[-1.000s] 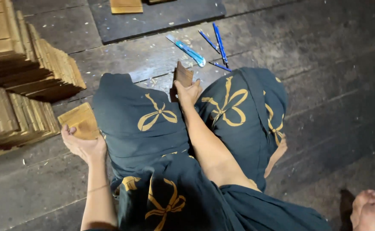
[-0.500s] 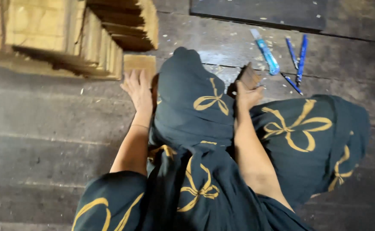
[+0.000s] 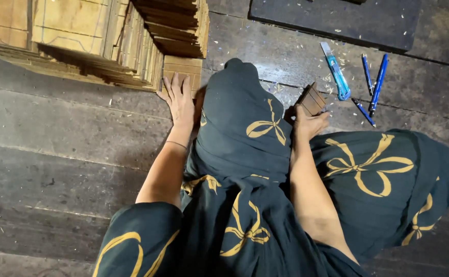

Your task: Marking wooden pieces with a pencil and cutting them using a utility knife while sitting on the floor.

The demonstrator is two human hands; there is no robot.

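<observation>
I sit on a dark plank floor in dark clothing with yellow bow prints. My left hand [image 3: 179,98] lies flat, fingers spread, on a small pale wooden board [image 3: 183,69] beside my knee, right below the stacks of thin wooden boards [image 3: 106,38]. My right hand [image 3: 309,123] grips a small dark wooden block [image 3: 312,99] between my knees. Just beyond that block lie a blue utility knife [image 3: 335,71] and three blue pens [image 3: 373,84].
A dark flat panel [image 3: 337,18] lies on the floor at the top. Wood shavings are scattered near the knife. Bare floor planks [image 3: 65,149] stretch to the left of my arm.
My view has swung left and down. My left hand went from holding a pale board beside my knee to resting flat on one by the stacks. The right hand keeps the dark block.
</observation>
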